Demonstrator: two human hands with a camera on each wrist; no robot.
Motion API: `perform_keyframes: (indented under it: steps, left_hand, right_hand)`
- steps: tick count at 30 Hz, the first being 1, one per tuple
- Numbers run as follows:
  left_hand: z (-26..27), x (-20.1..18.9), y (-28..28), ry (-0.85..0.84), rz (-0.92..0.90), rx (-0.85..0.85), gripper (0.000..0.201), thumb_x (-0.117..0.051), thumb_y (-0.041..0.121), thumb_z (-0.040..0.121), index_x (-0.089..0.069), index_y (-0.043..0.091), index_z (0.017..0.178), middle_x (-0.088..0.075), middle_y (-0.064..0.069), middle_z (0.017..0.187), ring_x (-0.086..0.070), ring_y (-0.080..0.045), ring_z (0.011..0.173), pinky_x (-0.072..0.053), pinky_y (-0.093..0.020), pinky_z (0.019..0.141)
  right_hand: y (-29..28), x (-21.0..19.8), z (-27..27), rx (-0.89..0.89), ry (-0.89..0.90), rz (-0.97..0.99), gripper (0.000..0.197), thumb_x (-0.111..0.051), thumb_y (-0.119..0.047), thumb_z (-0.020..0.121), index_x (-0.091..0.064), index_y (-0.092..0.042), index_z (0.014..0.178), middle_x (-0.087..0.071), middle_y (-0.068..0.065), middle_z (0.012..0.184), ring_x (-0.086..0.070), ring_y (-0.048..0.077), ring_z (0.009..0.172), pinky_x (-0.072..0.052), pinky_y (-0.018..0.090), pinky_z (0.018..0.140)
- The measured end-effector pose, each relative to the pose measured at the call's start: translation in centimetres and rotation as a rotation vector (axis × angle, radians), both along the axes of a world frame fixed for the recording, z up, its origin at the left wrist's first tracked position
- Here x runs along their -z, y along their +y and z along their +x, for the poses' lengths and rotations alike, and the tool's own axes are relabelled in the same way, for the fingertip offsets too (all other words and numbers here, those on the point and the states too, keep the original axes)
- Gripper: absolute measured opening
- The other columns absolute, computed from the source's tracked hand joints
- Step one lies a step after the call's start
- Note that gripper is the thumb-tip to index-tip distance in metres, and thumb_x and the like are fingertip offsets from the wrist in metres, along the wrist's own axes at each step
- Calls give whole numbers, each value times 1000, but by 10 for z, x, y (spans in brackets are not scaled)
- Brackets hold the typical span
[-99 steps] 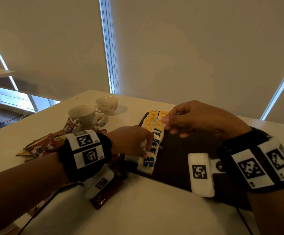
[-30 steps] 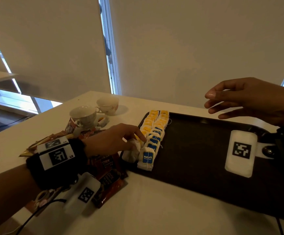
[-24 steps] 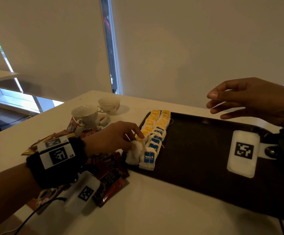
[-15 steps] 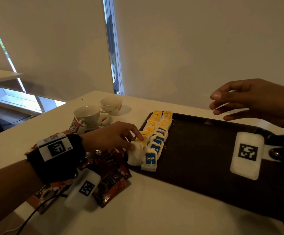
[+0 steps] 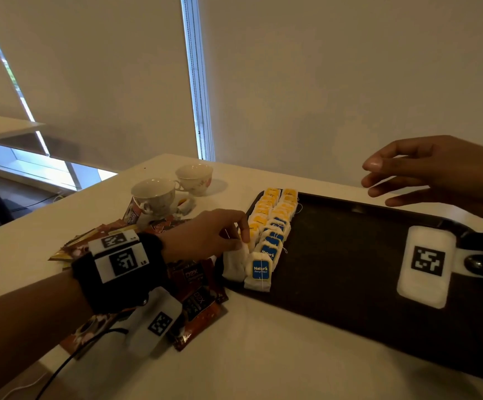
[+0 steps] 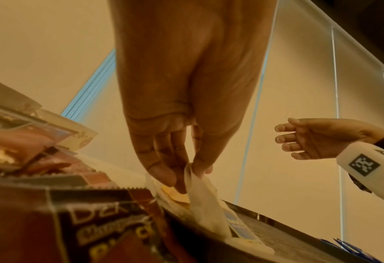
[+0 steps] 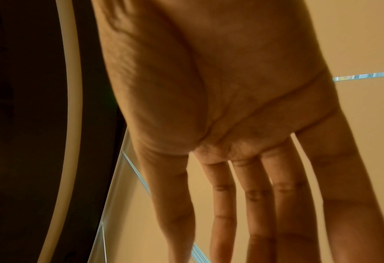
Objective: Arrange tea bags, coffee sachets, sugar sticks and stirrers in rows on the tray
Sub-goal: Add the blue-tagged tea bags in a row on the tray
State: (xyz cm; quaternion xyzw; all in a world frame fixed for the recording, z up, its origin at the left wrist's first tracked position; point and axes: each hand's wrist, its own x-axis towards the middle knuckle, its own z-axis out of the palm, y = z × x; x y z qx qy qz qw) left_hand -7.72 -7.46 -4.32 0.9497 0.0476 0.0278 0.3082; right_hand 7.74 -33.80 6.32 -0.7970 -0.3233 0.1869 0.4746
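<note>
A dark tray (image 5: pixel 350 272) lies on the white table. Two rows of tea bags (image 5: pixel 275 223) run along its left end, yellow-tagged ones at the far end and blue-tagged ones nearer. My left hand (image 5: pixel 205 238) pinches the top of a plain white tea bag (image 5: pixel 234 262) at the near end of the left row; the left wrist view shows thumb and fingers closed on that tea bag (image 6: pixel 200 192). My right hand (image 5: pixel 425 171) hovers above the tray's far right, fingers spread and holding nothing; the right hand (image 7: pixel 231 178) looks the same in its wrist view.
Brown coffee sachets (image 5: pixel 197 290) lie in a heap under and beside my left wrist, left of the tray. Two white teacups (image 5: pixel 155 194) stand further back on the left. Window blinds close off the far side.
My right hand has lifted off the tea bag rows and drawn back to the right, above the tray. The left hand has stayed at the near end of the left row, pinching a tea bag.
</note>
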Motion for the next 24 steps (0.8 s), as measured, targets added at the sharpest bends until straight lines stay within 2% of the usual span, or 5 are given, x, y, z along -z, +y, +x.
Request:
perform_keyframes:
  steps: [3, 11, 17, 21, 24]
  left_hand:
    - [1, 0, 3, -17, -68, -8, 12, -60, 4, 89, -63, 14, 95, -67, -2, 95, -66, -14, 87, -57, -27, 75]
    - [-3, -10, 8, -54, -209, -43, 12, -64, 2, 85, -68, 8, 94, -71, 6, 89, -69, -9, 85, -56, -22, 75]
    - [-5, -10, 7, 22, -277, 43, 12, -59, -2, 89, -63, 9, 89, -69, -10, 95, -68, -16, 88, -57, -27, 75]
    - [-2, -9, 5, 37, -50, 45, 13, -65, 6, 86, -67, 19, 89, -68, 9, 90, -64, -3, 83, -51, -15, 76]
    - [-2, -11, 1, 66, 204, 63, 13, -63, 18, 89, -69, 21, 100, -64, 10, 97, -53, 0, 78, -42, -9, 71]
  right_hand:
    - [-1, 0, 1, 4, -4, 2, 36, -65, -34, 65, -67, -16, 95, -74, 3, 87, -72, 16, 79, -52, 31, 68]
    - [5, 1, -3, -23, -4, -24, 38, -65, -34, 63, -67, -16, 96, -74, 2, 86, -71, 13, 78, -51, 29, 65]
    - [5, 0, -5, -18, -7, -33, 37, -65, -34, 65, -67, -16, 97, -74, 2, 87, -71, 13, 79, -52, 29, 66]
    - [5, 0, -5, -18, -7, -44, 38, -65, -35, 65, -66, -17, 98, -74, 1, 87, -71, 13, 80, -52, 29, 67]
    - [4, 0, -5, -12, -9, -42, 38, -64, -35, 65, -67, -17, 98, -74, 2, 87, -71, 14, 80, -52, 29, 66]
